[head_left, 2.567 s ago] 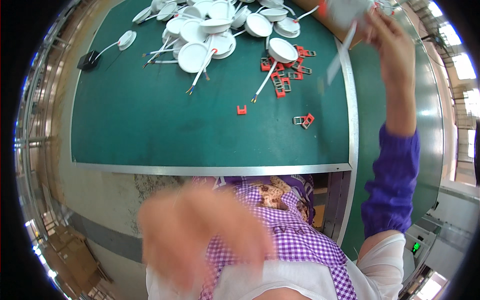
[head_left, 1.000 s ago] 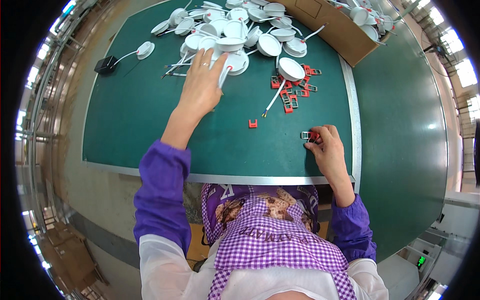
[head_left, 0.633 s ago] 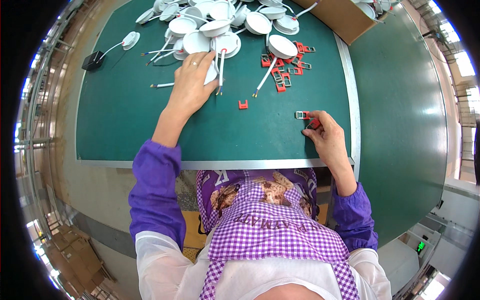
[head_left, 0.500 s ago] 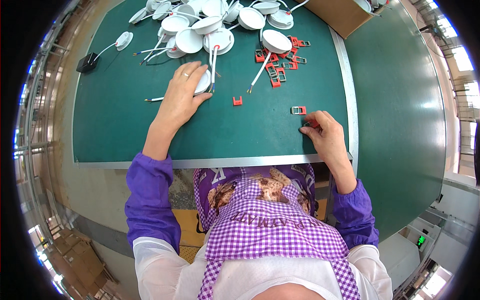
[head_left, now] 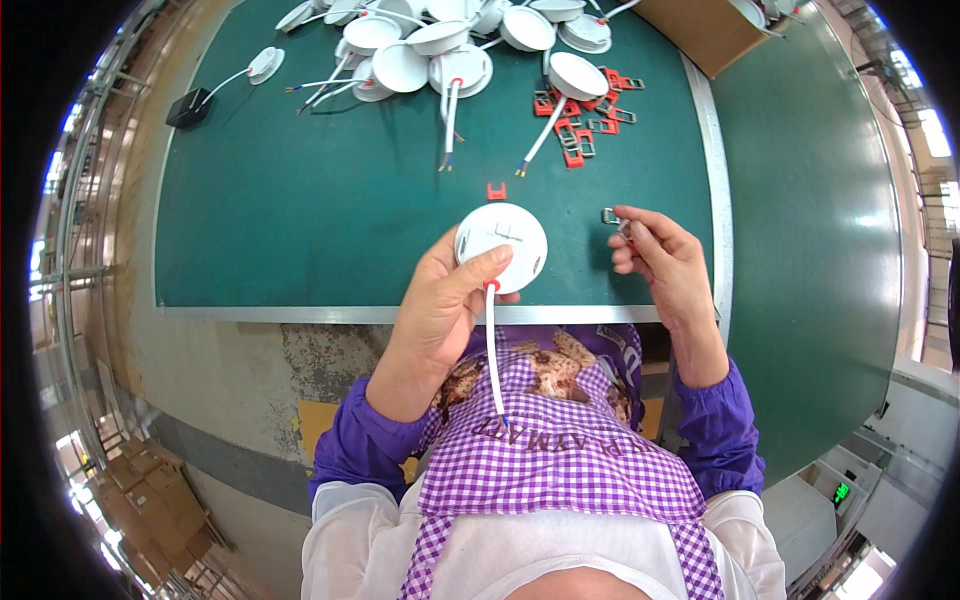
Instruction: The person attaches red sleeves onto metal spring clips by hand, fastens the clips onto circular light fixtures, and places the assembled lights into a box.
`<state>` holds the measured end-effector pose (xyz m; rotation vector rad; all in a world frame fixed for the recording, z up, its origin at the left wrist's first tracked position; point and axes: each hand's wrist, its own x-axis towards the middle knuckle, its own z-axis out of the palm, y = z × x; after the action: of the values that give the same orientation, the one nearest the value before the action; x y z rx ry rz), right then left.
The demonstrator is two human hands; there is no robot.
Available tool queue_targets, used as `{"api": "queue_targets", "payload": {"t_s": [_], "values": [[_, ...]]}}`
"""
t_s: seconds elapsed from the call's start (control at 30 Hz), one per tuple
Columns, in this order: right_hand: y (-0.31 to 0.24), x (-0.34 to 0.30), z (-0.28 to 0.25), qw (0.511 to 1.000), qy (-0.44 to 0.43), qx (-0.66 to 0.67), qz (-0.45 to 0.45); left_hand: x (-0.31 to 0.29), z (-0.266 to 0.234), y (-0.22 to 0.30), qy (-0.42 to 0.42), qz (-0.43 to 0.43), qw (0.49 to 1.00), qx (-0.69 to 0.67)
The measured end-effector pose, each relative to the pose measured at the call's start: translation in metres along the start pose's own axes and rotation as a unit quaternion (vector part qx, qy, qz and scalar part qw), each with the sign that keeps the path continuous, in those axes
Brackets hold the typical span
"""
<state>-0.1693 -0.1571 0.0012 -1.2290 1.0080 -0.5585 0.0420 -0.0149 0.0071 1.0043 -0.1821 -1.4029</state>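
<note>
My left hand grips a white round downlight above the table's front edge, thumb on its flat face. From a red grommet at its rim, a white cable hangs over my apron, ending in bare coloured wires. On the right, my right hand pinches a small red and metal clip, mostly covered by the fingers. Another metal clip end shows at the fingertips; whether it is held or lying on the table I cannot make out. Just beyond the downlight lies a single red clip piece.
Many white downlights with cables are heaped at the far side. Red and metal clips lie in a pile right of them. A black box with a cabled downlight sits far left. A cardboard box stands far right.
My left hand has brought the downlight from the far left of the table to the front middle. My right hand has shifted slightly, still pinching a clip. The view has moved a little.
</note>
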Motion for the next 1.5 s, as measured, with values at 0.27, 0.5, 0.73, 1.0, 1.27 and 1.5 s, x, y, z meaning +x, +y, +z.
{"api": "queue_targets", "payload": {"t_s": [0.27,0.5,0.73,1.0,1.27,1.5], "values": [[-0.002,-0.004,0.009,0.976,-0.043,0.205,0.052,0.002,0.007,-0.032,0.006,-0.098,0.994,-0.056],[-0.002,-0.007,0.010,0.974,-0.063,0.208,0.069,0.000,0.007,-0.037,-0.004,-0.089,0.994,-0.068],[0.005,-0.007,0.012,0.908,0.112,-0.346,-0.207,-0.001,0.014,-0.036,0.006,-0.054,0.998,-0.038],[0.001,-0.008,0.030,0.984,0.094,-0.057,-0.138,0.000,0.015,-0.036,0.006,-0.025,0.998,-0.049],[-0.004,-0.004,0.036,0.987,0.055,-0.073,-0.133,0.005,0.013,-0.043,0.032,-0.009,0.997,-0.070],[-0.003,-0.017,0.051,0.994,0.001,-0.050,-0.101,0.002,0.020,-0.043,0.052,0.030,0.997,-0.057]]}}
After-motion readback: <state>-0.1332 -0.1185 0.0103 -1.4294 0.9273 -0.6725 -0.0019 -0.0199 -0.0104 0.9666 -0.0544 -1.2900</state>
